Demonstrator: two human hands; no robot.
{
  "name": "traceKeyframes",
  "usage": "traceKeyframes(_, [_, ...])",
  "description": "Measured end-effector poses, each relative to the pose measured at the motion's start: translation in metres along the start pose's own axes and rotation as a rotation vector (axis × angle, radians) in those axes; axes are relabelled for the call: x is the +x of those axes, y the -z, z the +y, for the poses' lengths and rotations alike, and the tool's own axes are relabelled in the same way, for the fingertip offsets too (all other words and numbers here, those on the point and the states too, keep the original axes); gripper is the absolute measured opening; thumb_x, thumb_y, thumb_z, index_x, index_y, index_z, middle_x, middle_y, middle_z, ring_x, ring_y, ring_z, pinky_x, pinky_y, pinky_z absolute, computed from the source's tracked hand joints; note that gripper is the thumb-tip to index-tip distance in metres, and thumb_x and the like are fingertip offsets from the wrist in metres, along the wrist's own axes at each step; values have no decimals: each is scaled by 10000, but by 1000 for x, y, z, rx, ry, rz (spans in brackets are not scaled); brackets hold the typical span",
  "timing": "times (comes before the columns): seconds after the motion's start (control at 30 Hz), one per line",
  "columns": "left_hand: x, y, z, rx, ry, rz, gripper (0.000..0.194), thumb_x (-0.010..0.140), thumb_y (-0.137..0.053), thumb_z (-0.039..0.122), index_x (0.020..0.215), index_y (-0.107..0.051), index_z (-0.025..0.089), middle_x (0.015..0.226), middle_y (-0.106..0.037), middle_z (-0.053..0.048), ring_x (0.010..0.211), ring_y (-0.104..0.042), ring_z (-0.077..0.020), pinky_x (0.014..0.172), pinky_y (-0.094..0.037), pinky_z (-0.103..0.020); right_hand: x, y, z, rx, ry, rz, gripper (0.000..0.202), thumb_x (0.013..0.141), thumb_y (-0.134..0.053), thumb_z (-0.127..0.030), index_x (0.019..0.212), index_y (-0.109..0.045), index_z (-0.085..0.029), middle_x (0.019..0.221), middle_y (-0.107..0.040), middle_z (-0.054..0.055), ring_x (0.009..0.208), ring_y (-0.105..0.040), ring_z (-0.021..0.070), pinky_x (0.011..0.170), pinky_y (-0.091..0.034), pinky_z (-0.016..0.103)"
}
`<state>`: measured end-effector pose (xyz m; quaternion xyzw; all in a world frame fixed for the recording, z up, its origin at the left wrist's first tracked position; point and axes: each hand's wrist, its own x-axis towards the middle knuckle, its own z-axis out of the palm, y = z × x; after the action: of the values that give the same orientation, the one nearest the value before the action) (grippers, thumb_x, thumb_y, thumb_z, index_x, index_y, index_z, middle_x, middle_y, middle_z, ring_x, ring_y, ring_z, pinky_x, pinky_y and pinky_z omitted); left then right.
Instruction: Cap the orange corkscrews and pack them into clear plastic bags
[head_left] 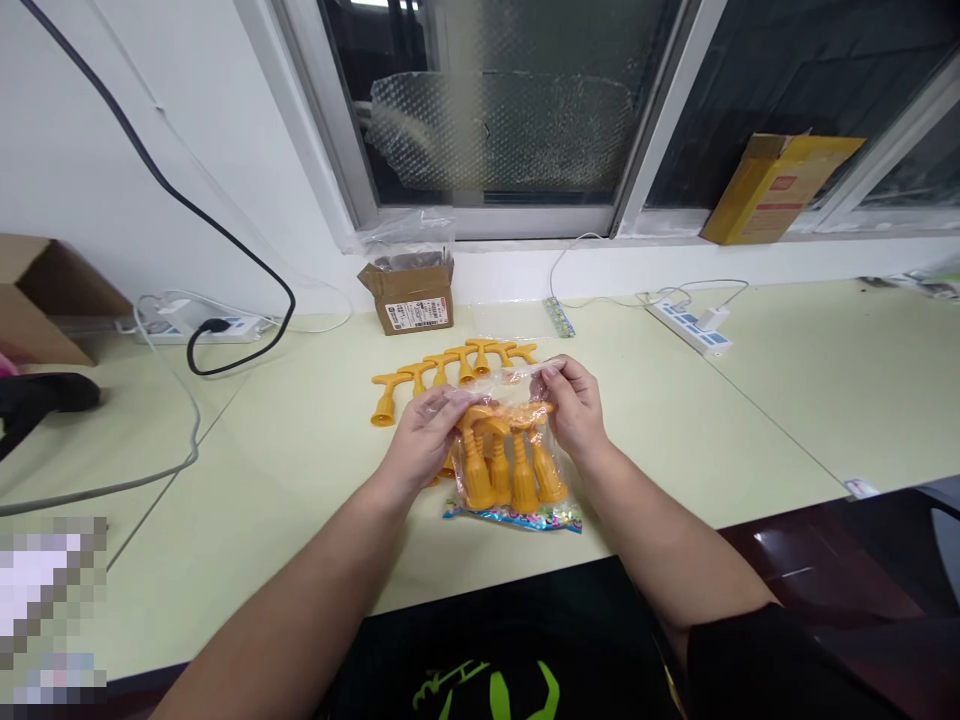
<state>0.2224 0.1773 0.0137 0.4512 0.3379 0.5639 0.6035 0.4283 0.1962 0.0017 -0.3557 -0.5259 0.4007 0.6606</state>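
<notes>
Between my hands is a clear plastic bag (517, 522) with a colourful printed strip along its lower edge. Several orange plastic pieces (523, 480), each with a flared end and a T-shaped top, are inside it. My left hand (424, 435) pinches the bag's upper left corner, fingers closed. On the opposite side, my right hand (574, 405) grips the upper right corner between thumb and fingers. Behind the bag, a row of similar loose orange pieces (384, 402) lies on the table. Part of that row is hidden by my hands and the bag.
A small open cardboard box (416, 300) stands against the wall, beside another flat clear bag (517, 320). Power strips lie at left (240, 330) and right (688, 327), with cables around them. A yellow carton (776, 190) leans on the windowsill. A brown box (45, 295) sits far left.
</notes>
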Motion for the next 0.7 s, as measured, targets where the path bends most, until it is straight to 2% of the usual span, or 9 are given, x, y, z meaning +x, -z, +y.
traceKeyframes(0.17, [5, 3, 0, -78, 3, 89, 333, 733, -912, 430, 831, -728, 170, 856, -768, -55, 801, -725, -192, 765, -586, -312, 5, 4, -2, 70, -70, -203, 369, 858, -745, -563, 953, -686, -211, 883, -659, 16, 768, -595, 158, 679, -496, 271])
traceKeyframes(0.3, [10, 5, -2, -143, 8, 168, 290, 751, -892, 401, 827, -731, 172, 843, -745, -26, 770, -702, -161, 750, -582, -289, 2, 2, -8, 61, -273, -440, 480, 817, -796, -569, 1121, -710, -207, 1009, -723, 49, 879, -675, 199, 779, -564, 327])
traceKeyframes(0.4, [12, 5, -5, -171, -1, 207, 237, 714, -900, 321, 761, -716, 179, 807, -729, -13, 759, -692, -155, 736, -582, -275, -1, 0, -7, 155, -426, -559, 490, 839, -784, -577, 1146, -728, -199, 1050, -758, 70, 955, -716, 224, 889, -583, 382])
traceKeyframes(0.5, [12, 4, -8, -150, 38, 172, 224, 725, -885, 321, 740, -718, 173, 822, -734, -31, 781, -698, -161, 757, -587, -271, -3, -2, -5, 288, -550, -547, 501, 844, -794, -552, 1183, -731, -189, 1125, -772, 98, 1033, -731, 238, 955, -579, 397])
traceKeyframes(0.7, [12, 5, -9, -115, 85, 171, 373, 783, -847, 511, 731, -708, 169, 776, -714, -42, 696, -682, -160, 688, -589, -279, 0, -5, -4, 317, -712, -495, 482, 876, -740, -577, 1110, -750, -157, 1067, -791, 114, 936, -749, 234, 839, -612, 358])
